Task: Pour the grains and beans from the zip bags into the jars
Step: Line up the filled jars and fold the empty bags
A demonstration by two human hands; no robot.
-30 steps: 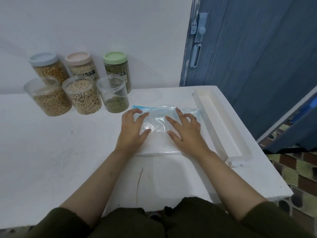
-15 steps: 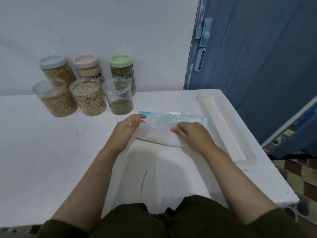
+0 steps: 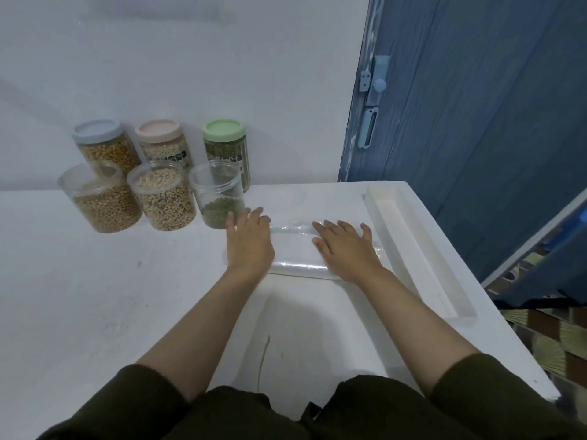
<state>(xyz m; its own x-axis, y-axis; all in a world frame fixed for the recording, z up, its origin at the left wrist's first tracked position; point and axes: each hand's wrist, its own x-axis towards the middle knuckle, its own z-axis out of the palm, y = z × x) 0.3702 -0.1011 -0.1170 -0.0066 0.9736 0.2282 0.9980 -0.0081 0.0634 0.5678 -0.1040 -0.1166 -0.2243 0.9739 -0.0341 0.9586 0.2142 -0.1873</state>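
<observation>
The empty, folded bag (image 3: pixel 297 249) is pressed flat on the surface (image 3: pixel 95 296) under both hands, left (image 3: pixel 249 241) and right (image 3: pixel 344 249), fingers straight. The lidless green-bean jar (image 3: pixel 219 198), just beside the left hand, could be knocked over and its beans spilled.

Blue door (image 3: pixel 476 122); white tray (image 3: pixel 413 249); white table (image 3: pixel 95 296)
</observation>
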